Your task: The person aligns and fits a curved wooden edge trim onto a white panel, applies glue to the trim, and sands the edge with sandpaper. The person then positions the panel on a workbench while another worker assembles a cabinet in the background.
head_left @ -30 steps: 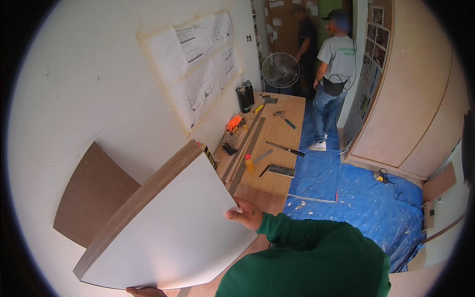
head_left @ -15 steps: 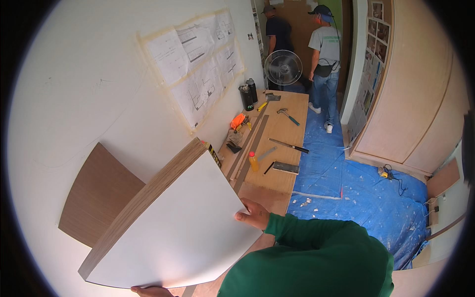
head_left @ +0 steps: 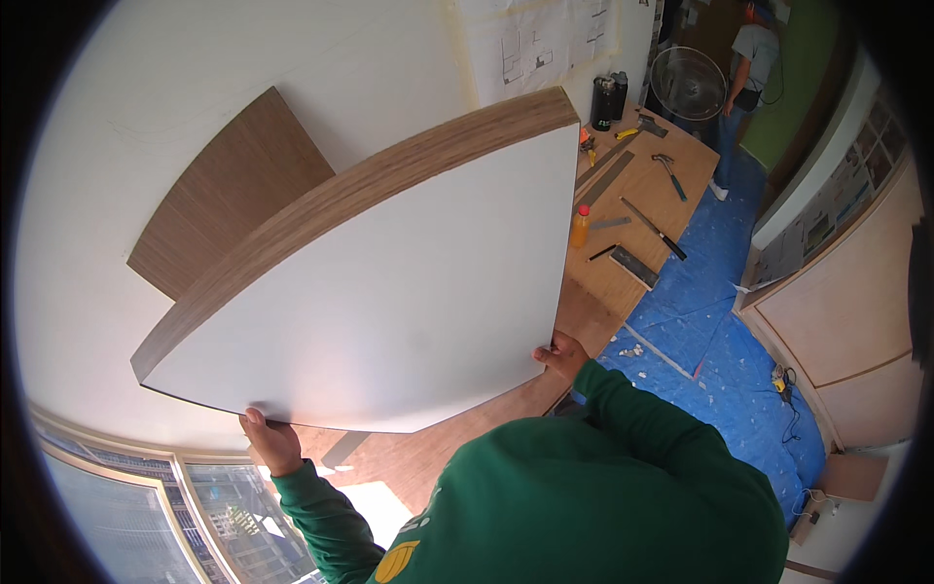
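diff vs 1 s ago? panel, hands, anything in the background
The white panel with the wood-grain edge has swung up and to the right, now covering more of the wall and part of the plywood bench. The person by the fan has moved further away. Unchanged: the left hand grips the panel's lower edge, the right hand its right corner; the brown panel on the wall stays put.

White drawing sheets (head_left: pixel 545 44) taped to the wall top centre, small photo prints (head_left: pixel 837 209) pinned on right wall
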`<control>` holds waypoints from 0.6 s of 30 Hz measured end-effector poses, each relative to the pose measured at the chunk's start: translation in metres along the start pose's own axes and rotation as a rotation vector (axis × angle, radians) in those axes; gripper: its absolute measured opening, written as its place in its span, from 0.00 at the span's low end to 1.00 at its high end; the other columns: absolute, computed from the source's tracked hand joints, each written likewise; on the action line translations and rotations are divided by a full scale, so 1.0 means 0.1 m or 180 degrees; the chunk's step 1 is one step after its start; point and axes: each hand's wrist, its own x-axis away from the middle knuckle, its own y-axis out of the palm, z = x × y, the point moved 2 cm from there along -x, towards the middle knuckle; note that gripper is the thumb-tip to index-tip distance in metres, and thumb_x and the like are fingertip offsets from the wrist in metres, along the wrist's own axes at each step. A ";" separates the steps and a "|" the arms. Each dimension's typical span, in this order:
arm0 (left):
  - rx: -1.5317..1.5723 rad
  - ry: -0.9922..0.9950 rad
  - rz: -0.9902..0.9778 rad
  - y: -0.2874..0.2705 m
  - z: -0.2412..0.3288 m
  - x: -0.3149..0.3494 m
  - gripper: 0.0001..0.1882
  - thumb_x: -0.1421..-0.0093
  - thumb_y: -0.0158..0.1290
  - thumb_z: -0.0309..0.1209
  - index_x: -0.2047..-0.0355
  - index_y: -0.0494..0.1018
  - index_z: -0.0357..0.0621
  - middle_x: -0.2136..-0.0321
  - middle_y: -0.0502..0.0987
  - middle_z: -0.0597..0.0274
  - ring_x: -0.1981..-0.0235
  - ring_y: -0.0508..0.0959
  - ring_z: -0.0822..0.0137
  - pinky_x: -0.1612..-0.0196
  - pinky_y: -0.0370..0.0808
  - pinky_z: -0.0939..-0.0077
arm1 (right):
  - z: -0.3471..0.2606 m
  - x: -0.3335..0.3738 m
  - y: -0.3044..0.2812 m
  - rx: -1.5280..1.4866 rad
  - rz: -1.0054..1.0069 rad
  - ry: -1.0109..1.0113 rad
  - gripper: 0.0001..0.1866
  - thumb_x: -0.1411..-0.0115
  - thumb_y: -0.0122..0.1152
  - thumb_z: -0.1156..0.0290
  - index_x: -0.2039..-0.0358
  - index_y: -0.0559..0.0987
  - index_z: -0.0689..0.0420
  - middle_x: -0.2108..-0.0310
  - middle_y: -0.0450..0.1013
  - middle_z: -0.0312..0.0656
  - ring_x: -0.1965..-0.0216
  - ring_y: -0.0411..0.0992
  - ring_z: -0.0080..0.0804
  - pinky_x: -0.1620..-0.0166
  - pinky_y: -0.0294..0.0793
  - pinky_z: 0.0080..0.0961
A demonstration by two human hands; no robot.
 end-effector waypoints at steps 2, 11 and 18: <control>0.0208 0.0039 -0.0356 0.07 0.08 -0.14 0.39 0.36 0.59 0.55 0.40 0.67 0.34 0.44 0.73 0.56 0.42 0.72 0.61 0.38 0.67 0.63 | 0.02 -0.07 0.03 -0.0046 0.0107 -0.0120 0.28 0.38 0.71 0.52 0.48 0.77 0.61 0.56 0.79 0.40 0.54 0.75 0.27 0.48 0.73 0.27; -0.0221 0.0155 0.0730 0.67 0.43 -0.12 0.33 0.28 0.42 0.60 0.44 0.67 0.39 0.47 0.72 0.60 0.45 0.72 0.67 0.42 0.70 0.68 | -0.68 -0.40 0.11 -0.0003 0.0444 -0.0218 0.26 0.43 0.75 0.53 0.57 0.79 0.62 0.64 0.79 0.39 0.61 0.75 0.24 0.55 0.75 0.25; 0.0331 0.0019 0.1734 0.72 0.56 1.04 0.41 0.31 0.44 0.64 0.28 0.55 0.53 0.33 0.62 0.61 0.32 0.62 0.64 0.30 0.59 0.65 | -1.80 -0.76 -0.24 0.0530 0.0327 -0.1008 0.31 0.50 0.81 0.51 0.57 0.79 0.62 0.65 0.79 0.40 0.63 0.74 0.25 0.57 0.74 0.24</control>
